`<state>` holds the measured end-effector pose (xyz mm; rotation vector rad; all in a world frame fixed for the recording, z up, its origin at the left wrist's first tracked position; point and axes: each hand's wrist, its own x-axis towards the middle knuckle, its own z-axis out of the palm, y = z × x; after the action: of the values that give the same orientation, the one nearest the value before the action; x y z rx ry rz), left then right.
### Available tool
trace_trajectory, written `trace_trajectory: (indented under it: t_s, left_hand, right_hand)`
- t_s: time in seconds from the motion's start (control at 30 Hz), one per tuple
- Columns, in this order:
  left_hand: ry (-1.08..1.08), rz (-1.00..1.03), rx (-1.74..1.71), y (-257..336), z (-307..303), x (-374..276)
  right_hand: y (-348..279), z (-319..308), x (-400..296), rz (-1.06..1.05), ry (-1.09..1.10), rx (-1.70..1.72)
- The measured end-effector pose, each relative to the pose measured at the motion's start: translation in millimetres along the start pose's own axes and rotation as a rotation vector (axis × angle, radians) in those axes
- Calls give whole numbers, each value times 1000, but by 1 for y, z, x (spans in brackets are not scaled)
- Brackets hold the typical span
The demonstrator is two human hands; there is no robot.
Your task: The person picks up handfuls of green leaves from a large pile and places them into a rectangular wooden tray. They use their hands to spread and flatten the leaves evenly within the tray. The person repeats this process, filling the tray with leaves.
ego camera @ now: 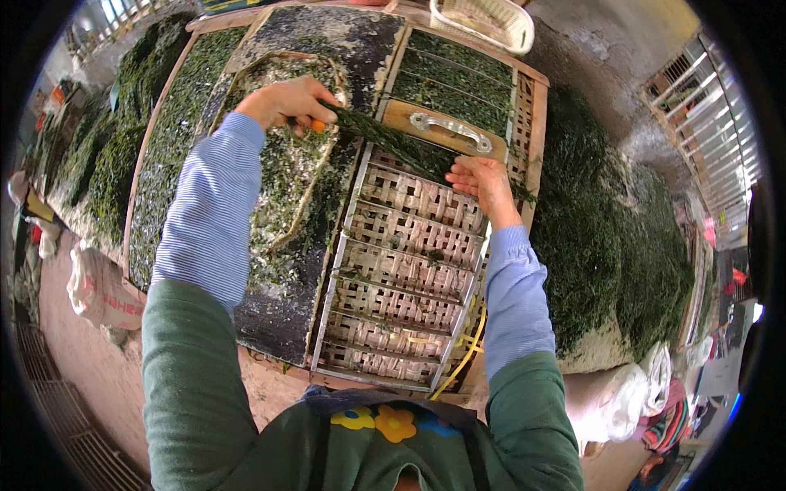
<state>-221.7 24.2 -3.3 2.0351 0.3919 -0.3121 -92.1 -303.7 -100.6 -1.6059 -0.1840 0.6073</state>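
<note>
A dark green bundle of leafy strands (399, 142) stretches between my two hands, above a metal frame with crossbars (402, 283). My left hand (291, 105) pinches the bundle's left end, and something orange shows at its fingers. My right hand (482, 181) has its fingertips at the bundle's right part. Just behind the bundle lies a wooden board with a clear handle (451, 130), across the frame. Beyond the board, chopped green leaves (454, 80) fill the frame's far sections. Woven strips show through the nearer sections.
Left of the frame, green bits and pale grains lie on a dark board (276, 331). Large green heaps rise at the right (589, 227) and far left (147, 80). A white plastic basket (522, 30) stands at the far edge. White sacks (104, 301) sit on the floor.
</note>
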Motion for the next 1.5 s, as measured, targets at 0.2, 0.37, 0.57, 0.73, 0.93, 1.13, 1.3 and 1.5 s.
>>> trace_trajectory:
  t_s: [0.2, 0.37, 0.57, 0.73, 0.93, 1.13, 1.3, 1.5]
  left_hand:
    - [972, 93, 919, -31, 14, -17]
    - [758, 679, 1146, 5, 158, -9]
    - [751, 365, 978, -58, 195, 28]
    - [747, 244, 870, -40, 201, 25]
    - [854, 442, 750, -44, 192, 13]
    - [781, 481, 750, -47, 181, 9]
    - [754, 368, 876, -40, 186, 16]
    - [736, 467, 710, -38, 197, 18]
  right_hand:
    - [16, 31, -5, -255, 221, -405]
    - [33, 38, -5, -579, 405, -1011]
    - [-23, 155, -59, -1138, -300, -886]
    - [-40, 241, -71, -1130, -590, -1604]
    - [-18, 282, -80, -942, -894, -1535]
    - [25, 318, -80, -897, -915, -1259]
    - [8, 352, -50, -1017, -876, -990]
    - [7, 336, -75, -1031, -1085, -1447]
